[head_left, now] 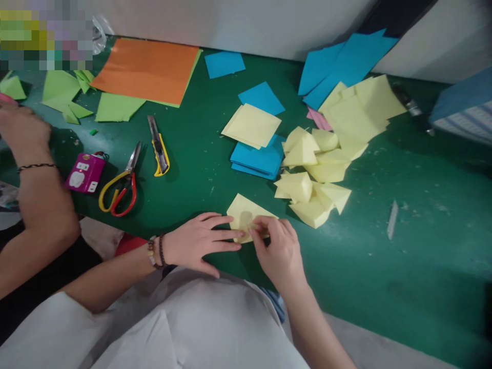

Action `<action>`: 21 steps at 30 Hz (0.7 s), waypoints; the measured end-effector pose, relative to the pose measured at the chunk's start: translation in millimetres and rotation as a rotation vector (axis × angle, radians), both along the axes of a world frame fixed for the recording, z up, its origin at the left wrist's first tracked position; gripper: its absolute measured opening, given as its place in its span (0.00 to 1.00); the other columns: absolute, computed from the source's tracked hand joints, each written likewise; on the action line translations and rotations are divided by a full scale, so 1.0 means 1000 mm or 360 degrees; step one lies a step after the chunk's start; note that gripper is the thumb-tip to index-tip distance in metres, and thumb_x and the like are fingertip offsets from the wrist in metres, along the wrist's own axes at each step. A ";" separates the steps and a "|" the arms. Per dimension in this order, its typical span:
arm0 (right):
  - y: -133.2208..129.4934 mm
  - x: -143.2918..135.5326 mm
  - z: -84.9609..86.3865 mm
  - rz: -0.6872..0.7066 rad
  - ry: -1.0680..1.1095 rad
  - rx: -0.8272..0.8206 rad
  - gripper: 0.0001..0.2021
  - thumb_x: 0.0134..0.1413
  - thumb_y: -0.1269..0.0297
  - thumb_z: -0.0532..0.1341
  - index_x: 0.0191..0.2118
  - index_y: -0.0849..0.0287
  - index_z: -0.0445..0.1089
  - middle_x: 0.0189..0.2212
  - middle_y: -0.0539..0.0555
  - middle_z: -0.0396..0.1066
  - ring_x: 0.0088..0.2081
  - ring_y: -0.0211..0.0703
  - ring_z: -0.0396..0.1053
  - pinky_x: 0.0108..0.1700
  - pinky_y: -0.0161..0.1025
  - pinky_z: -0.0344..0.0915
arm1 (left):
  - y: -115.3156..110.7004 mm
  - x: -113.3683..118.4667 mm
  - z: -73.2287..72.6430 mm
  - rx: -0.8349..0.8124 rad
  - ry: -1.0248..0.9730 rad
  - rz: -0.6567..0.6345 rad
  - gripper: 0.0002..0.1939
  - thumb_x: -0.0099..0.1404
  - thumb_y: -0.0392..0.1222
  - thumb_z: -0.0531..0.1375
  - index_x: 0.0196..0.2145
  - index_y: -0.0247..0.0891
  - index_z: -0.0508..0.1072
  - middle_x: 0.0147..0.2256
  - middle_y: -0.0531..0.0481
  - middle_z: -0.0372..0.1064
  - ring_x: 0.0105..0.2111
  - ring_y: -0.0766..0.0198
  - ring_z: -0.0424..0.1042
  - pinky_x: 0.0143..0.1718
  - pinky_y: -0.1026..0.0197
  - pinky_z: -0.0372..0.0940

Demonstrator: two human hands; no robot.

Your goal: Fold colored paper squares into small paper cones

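A pale yellow sheet of paper [243,209] lies at the table's near edge, partly covered by both hands. My left hand [197,241] is spread flat, its fingertips resting on the left side of the sheet. On the other side, my right hand [282,251] has thumb and fingers pinched at the paper's right part; the exact grip is partly hidden. Just beyond to the right sit several folded yellow paper pieces [298,187]. Flat yellow squares [253,123] rest partly over blue squares [261,159] above the sheet.
Scissors [121,187], a yellow cutter knife [159,148] and a magenta box [86,173] are to the left. Orange paper [149,72] and green pieces lie farther back. Another person's arm [42,200] rests at far left. A blue box [465,107] stands at right.
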State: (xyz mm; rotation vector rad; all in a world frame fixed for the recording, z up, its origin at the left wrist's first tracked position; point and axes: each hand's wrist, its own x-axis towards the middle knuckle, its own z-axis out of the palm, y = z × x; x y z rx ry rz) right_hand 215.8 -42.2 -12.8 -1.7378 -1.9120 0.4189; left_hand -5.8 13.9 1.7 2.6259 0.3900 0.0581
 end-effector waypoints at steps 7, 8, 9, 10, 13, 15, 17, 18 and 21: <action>-0.017 0.005 0.018 -0.0024 0.0085 0.0078 0.07 0.60 0.66 0.58 0.44 0.55 0.65 0.33 0.53 0.74 0.32 0.42 0.68 0.36 0.39 0.66 | -0.002 0.004 0.004 -0.0028 0.0016 0.0057 0.33 0.62 0.67 0.55 0.58 0.45 0.67 0.61 0.49 0.62 0.64 0.47 0.52 0.61 0.46 0.51; -0.024 0.005 0.022 -0.0030 0.0157 0.0010 0.09 0.60 0.66 0.58 0.47 0.55 0.65 0.34 0.52 0.74 0.30 0.40 0.68 0.34 0.37 0.66 | -0.002 0.004 0.005 -0.0031 0.0013 0.0060 0.33 0.62 0.67 0.56 0.58 0.44 0.67 0.60 0.49 0.63 0.64 0.47 0.52 0.61 0.46 0.51; -0.032 0.004 0.025 -0.0019 0.0260 -0.0106 0.10 0.61 0.67 0.57 0.48 0.54 0.65 0.34 0.51 0.74 0.26 0.36 0.67 0.30 0.35 0.66 | -0.002 0.005 0.006 -0.0036 0.0013 0.0061 0.33 0.63 0.66 0.56 0.58 0.44 0.67 0.61 0.49 0.62 0.64 0.48 0.52 0.61 0.47 0.52; -0.040 0.003 0.028 0.0018 0.0364 -0.0238 0.10 0.61 0.67 0.56 0.49 0.53 0.64 0.35 0.50 0.75 0.22 0.34 0.67 0.27 0.33 0.65 | -0.002 0.005 0.007 -0.0042 0.0015 0.0065 0.33 0.63 0.66 0.55 0.58 0.44 0.67 0.61 0.50 0.61 0.63 0.48 0.52 0.60 0.46 0.52; -0.057 -0.003 0.028 0.0092 0.0556 -0.0518 0.09 0.62 0.66 0.54 0.48 0.53 0.62 0.38 0.51 0.77 0.20 0.32 0.67 0.23 0.31 0.65 | -0.002 0.006 0.008 -0.0071 0.0022 0.0079 0.32 0.63 0.66 0.56 0.58 0.46 0.66 0.64 0.53 0.57 0.63 0.48 0.52 0.60 0.46 0.53; -0.062 -0.006 0.024 0.0079 0.0605 -0.0597 0.07 0.62 0.65 0.54 0.46 0.53 0.61 0.42 0.53 0.77 0.21 0.33 0.70 0.24 0.31 0.67 | -0.002 0.006 0.008 -0.0079 0.0013 0.0083 0.32 0.63 0.65 0.56 0.59 0.47 0.65 0.64 0.53 0.57 0.63 0.48 0.52 0.60 0.46 0.53; -0.063 -0.008 0.020 0.0045 0.0630 -0.0626 0.06 0.62 0.65 0.54 0.45 0.53 0.61 0.45 0.55 0.77 0.24 0.35 0.74 0.26 0.32 0.69 | -0.002 0.006 0.008 -0.0075 0.0000 0.0080 0.32 0.63 0.65 0.56 0.59 0.46 0.65 0.63 0.52 0.58 0.63 0.48 0.52 0.60 0.46 0.53; -0.062 -0.008 0.019 0.0029 0.0639 -0.0626 0.06 0.62 0.64 0.54 0.44 0.53 0.60 0.45 0.55 0.77 0.27 0.36 0.75 0.28 0.32 0.70 | -0.002 0.005 0.008 -0.0070 -0.0004 0.0081 0.32 0.63 0.65 0.57 0.59 0.46 0.65 0.63 0.51 0.58 0.63 0.48 0.52 0.60 0.46 0.53; -0.061 -0.009 0.017 -0.0020 0.0625 -0.0597 0.06 0.62 0.64 0.53 0.44 0.53 0.60 0.45 0.55 0.77 0.33 0.38 0.78 0.30 0.31 0.71 | -0.002 0.005 0.007 -0.0056 -0.0010 0.0091 0.31 0.63 0.64 0.57 0.57 0.45 0.68 0.62 0.50 0.60 0.63 0.48 0.53 0.60 0.46 0.54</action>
